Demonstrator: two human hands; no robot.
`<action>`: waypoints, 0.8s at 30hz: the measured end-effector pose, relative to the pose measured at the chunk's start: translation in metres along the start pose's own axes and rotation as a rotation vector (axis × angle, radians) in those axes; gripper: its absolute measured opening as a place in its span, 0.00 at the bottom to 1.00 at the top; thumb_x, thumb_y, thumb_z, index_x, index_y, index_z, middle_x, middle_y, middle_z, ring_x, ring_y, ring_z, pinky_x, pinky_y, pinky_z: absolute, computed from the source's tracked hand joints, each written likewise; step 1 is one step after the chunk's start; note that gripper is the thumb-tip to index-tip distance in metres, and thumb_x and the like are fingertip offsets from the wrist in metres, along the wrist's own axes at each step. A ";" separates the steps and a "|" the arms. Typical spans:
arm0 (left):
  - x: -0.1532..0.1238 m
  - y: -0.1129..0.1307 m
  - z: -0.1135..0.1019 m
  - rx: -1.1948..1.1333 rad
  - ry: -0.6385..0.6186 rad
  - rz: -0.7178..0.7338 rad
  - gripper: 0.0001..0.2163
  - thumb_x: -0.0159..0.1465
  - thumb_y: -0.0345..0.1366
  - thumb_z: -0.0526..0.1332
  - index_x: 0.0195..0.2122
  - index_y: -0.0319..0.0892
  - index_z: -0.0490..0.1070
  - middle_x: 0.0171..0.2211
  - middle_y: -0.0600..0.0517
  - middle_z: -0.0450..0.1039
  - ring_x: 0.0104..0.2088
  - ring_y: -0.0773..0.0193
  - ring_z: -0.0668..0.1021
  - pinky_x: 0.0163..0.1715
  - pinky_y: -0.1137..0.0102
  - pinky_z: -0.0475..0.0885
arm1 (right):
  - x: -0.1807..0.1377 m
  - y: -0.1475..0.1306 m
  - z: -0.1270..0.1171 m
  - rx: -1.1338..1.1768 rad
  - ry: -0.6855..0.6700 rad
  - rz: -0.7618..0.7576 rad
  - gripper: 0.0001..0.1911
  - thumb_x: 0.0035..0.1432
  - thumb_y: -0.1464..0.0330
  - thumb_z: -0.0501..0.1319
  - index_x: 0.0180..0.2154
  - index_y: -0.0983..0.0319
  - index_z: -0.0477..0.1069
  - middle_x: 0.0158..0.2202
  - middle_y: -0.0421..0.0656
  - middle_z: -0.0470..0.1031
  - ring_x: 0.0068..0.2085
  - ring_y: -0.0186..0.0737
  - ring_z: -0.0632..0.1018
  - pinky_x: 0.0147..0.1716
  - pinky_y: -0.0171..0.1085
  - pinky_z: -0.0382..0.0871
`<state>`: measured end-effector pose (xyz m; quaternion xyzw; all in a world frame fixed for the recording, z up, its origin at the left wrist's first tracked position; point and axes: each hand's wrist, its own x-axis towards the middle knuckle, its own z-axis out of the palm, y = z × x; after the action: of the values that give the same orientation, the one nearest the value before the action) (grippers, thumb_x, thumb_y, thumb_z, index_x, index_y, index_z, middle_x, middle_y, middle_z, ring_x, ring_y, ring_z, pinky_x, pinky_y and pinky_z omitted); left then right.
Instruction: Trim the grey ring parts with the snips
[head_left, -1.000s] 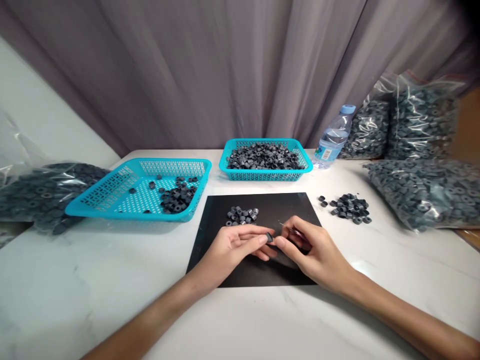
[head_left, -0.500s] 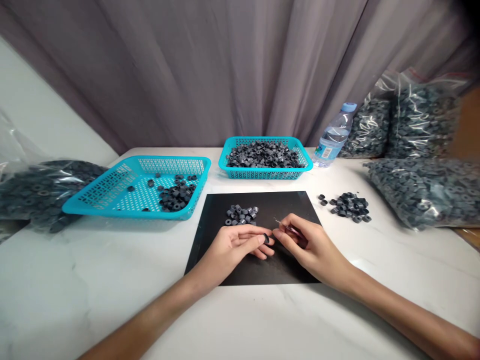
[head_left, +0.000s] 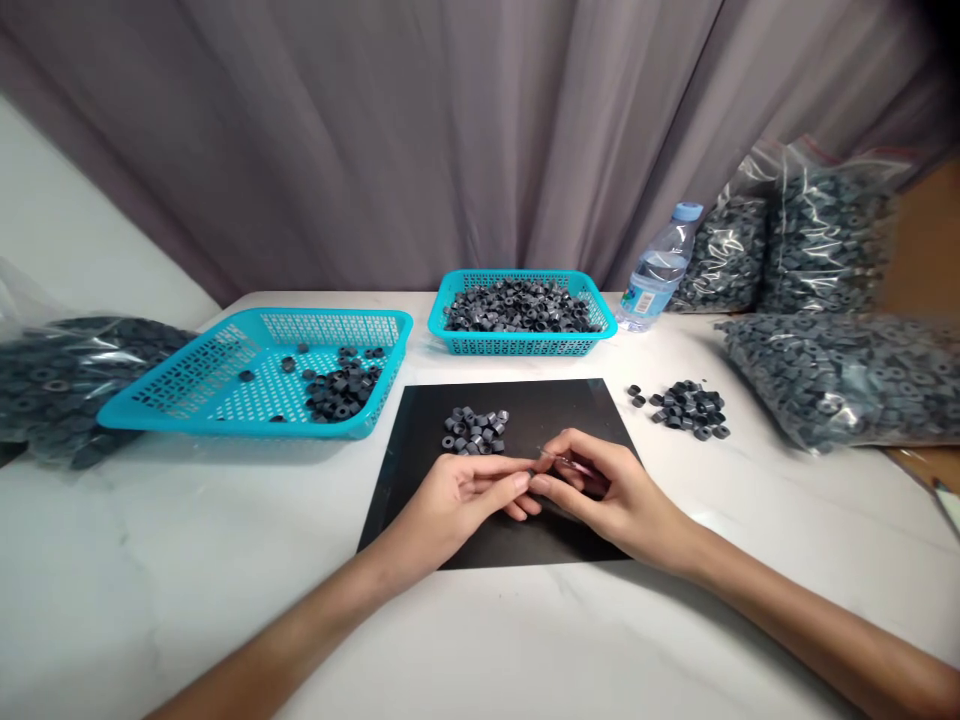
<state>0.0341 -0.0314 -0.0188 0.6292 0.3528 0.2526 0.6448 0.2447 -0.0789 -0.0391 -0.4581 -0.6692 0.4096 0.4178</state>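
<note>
Over the black mat (head_left: 405, 500), my left hand (head_left: 472, 497) pinches a small dark ring (head_left: 532, 477) between thumb and fingertips. Most of the ring is covered by fingers. My right hand (head_left: 611, 490) is closed around a slim tool (head_left: 574, 465) with a pinkish handle and thin metal tip; its exact kind is unclear. The right thumb and fingertips meet the left fingertips at the ring. Just beyond the left hand, a small pile of dark grey rings (head_left: 475, 430) lies on the mat.
A blue basket (head_left: 225, 430) at left holds some rings; another blue basket (head_left: 521, 346) at the back is full of them. Loose rings (head_left: 690, 408) lie right of the mat. A water bottle (head_left: 660, 275) and clear bags of rings (head_left: 847, 380) stand at right, another bag (head_left: 82, 370) at left.
My right hand has moved left, bringing its fingertips and the tool against the ring in my left hand. The ring is now mostly hidden. The whole view has shifted slightly.
</note>
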 end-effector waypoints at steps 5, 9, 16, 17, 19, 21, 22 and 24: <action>0.000 -0.004 0.000 0.028 0.021 -0.003 0.13 0.66 0.37 0.66 0.49 0.36 0.82 0.34 0.47 0.85 0.35 0.61 0.83 0.43 0.68 0.79 | 0.001 0.001 -0.002 0.086 -0.092 0.059 0.11 0.69 0.58 0.61 0.41 0.60 0.69 0.31 0.38 0.69 0.31 0.34 0.67 0.30 0.34 0.62; 0.001 -0.004 0.000 0.040 0.034 -0.012 0.13 0.67 0.38 0.66 0.48 0.37 0.82 0.34 0.46 0.85 0.36 0.60 0.84 0.44 0.67 0.79 | 0.002 -0.001 -0.004 0.071 -0.106 0.069 0.11 0.71 0.58 0.57 0.41 0.60 0.68 0.32 0.38 0.69 0.31 0.35 0.66 0.30 0.34 0.60; -0.001 0.004 0.000 0.011 0.054 -0.062 0.14 0.67 0.39 0.66 0.51 0.39 0.81 0.41 0.45 0.85 0.38 0.60 0.84 0.47 0.66 0.78 | 0.004 0.000 -0.006 0.069 0.052 0.050 0.12 0.73 0.57 0.54 0.41 0.58 0.66 0.34 0.38 0.66 0.35 0.36 0.66 0.36 0.36 0.62; -0.002 0.005 0.000 0.006 0.051 -0.067 0.14 0.67 0.39 0.66 0.51 0.39 0.81 0.42 0.45 0.85 0.38 0.59 0.84 0.47 0.66 0.78 | 0.004 0.000 -0.006 0.070 0.056 0.052 0.12 0.73 0.57 0.54 0.41 0.58 0.66 0.35 0.38 0.66 0.35 0.36 0.66 0.36 0.36 0.62; -0.002 0.006 -0.001 -0.004 0.047 -0.077 0.15 0.68 0.39 0.66 0.52 0.39 0.81 0.42 0.45 0.85 0.39 0.59 0.84 0.46 0.66 0.77 | 0.004 0.001 -0.006 0.071 0.059 0.052 0.12 0.73 0.57 0.54 0.41 0.58 0.66 0.35 0.38 0.67 0.35 0.37 0.67 0.37 0.37 0.62; -0.002 0.005 -0.001 -0.024 0.043 -0.088 0.15 0.68 0.40 0.65 0.52 0.39 0.80 0.43 0.44 0.85 0.39 0.59 0.84 0.46 0.66 0.77 | 0.005 0.002 -0.006 0.065 0.060 0.046 0.12 0.73 0.58 0.54 0.41 0.58 0.66 0.36 0.39 0.67 0.35 0.37 0.67 0.37 0.37 0.62; -0.002 0.005 -0.001 -0.041 0.041 -0.093 0.15 0.68 0.40 0.65 0.53 0.39 0.80 0.43 0.44 0.85 0.40 0.58 0.84 0.45 0.66 0.77 | 0.005 0.002 -0.006 0.061 0.062 0.043 0.12 0.73 0.58 0.54 0.41 0.58 0.66 0.36 0.39 0.67 0.35 0.37 0.67 0.36 0.37 0.62; -0.001 0.005 -0.001 -0.088 0.042 -0.102 0.15 0.69 0.39 0.64 0.53 0.38 0.80 0.45 0.44 0.84 0.41 0.59 0.83 0.45 0.67 0.76 | 0.005 0.003 -0.005 0.056 0.060 0.040 0.11 0.73 0.58 0.54 0.42 0.58 0.66 0.35 0.39 0.67 0.34 0.37 0.66 0.35 0.37 0.62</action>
<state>0.0329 -0.0315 -0.0138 0.5758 0.3866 0.2479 0.6764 0.2493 -0.0726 -0.0389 -0.4715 -0.6353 0.4224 0.4423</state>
